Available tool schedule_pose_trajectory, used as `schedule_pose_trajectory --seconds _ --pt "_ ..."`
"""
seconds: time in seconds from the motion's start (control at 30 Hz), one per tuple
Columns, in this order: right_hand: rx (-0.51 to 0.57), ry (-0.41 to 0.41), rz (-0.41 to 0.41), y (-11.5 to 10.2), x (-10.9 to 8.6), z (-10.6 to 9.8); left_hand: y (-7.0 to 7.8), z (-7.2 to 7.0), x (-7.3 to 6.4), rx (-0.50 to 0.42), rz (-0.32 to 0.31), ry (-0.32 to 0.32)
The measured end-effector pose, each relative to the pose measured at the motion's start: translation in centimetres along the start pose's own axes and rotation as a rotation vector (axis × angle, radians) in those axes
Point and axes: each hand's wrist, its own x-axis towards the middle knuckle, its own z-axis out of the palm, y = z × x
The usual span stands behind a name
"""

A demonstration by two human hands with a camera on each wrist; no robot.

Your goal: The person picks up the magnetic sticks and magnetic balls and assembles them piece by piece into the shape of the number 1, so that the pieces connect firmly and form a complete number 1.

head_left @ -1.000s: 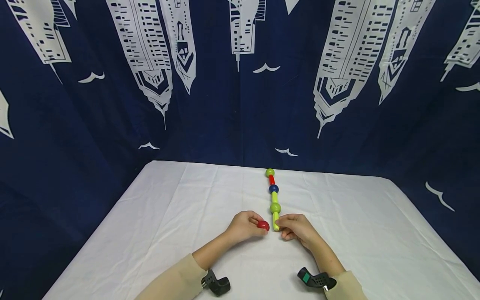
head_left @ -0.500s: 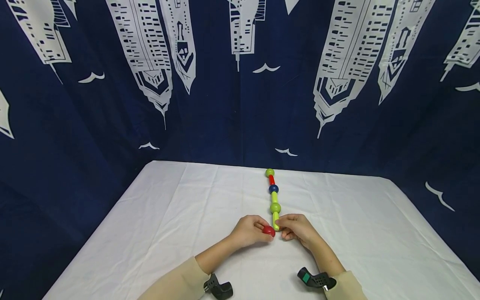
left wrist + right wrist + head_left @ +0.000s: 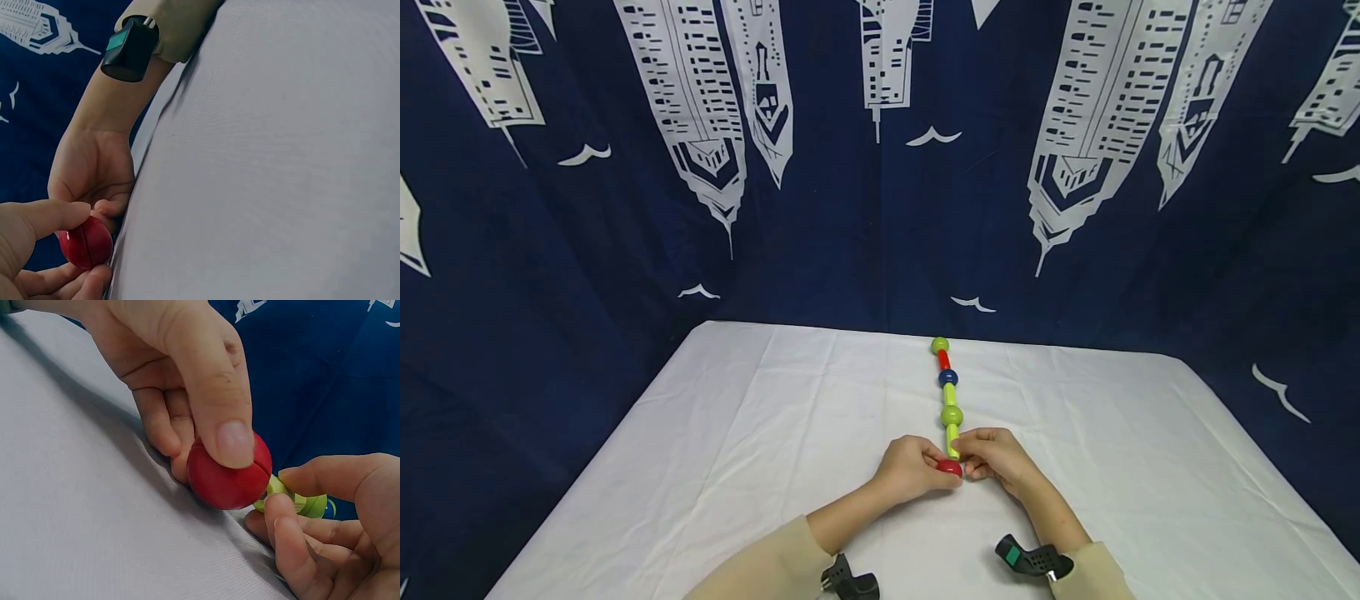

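Note:
A red ball (image 3: pixel 950 468) with a seam line sits between the thumb and fingers of my left hand (image 3: pixel 913 472). It meets the near end of a yellow-green rod (image 3: pixel 952 438), which my right hand (image 3: pixel 998 457) pinches; whether the two are joined I cannot tell. That rod runs into a green ball (image 3: pixel 952 416), then another yellow-green rod (image 3: pixel 950 394), a blue ball (image 3: pixel 948 377), a red rod (image 3: pixel 943 360) and a green ball (image 3: pixel 940 344) at the far end. In the right wrist view, my left thumb lies across the red ball (image 3: pixel 228 478).
The chain lies on a white-clothed table (image 3: pixel 790 392), reaching close to its far edge. Behind hangs a dark blue curtain (image 3: pixel 850 217) with white building and bird prints. Black wrist cameras are strapped at both sleeves.
My left hand has moved right and slightly nearer with the red ball, bringing it against the near end of the rod. My right hand and the chain have stayed in place.

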Motion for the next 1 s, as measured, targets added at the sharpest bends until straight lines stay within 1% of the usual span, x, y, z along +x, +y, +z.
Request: schedule_pose_trajectory --seconds 0.13,0.33,0.47,0.7,0.83,1.0 --pt "0.003 0.000 -0.005 0.1 0.0 -0.1 0.2 0.4 0.1 0.019 -0.020 0.031" --pt "0.008 -0.004 -0.006 -0.2 -0.1 -0.1 0.2 1.0 0.4 0.083 -0.043 0.083" --pt "0.004 -0.015 -0.018 -0.1 -0.2 -0.1 0.3 1.2 0.6 0.103 -0.039 0.108" --pt "-0.003 -0.010 -0.022 -0.2 -0.2 -0.2 0.5 1.4 0.7 0.113 -0.029 0.112" --pt "-0.009 -0.004 -0.022 -0.3 -0.2 -0.2 0.4 1.4 0.7 0.117 -0.010 0.115" --pt "-0.017 -0.026 -0.026 -0.3 -0.3 -0.3 0.3 1.4 0.6 0.127 0.010 0.112"
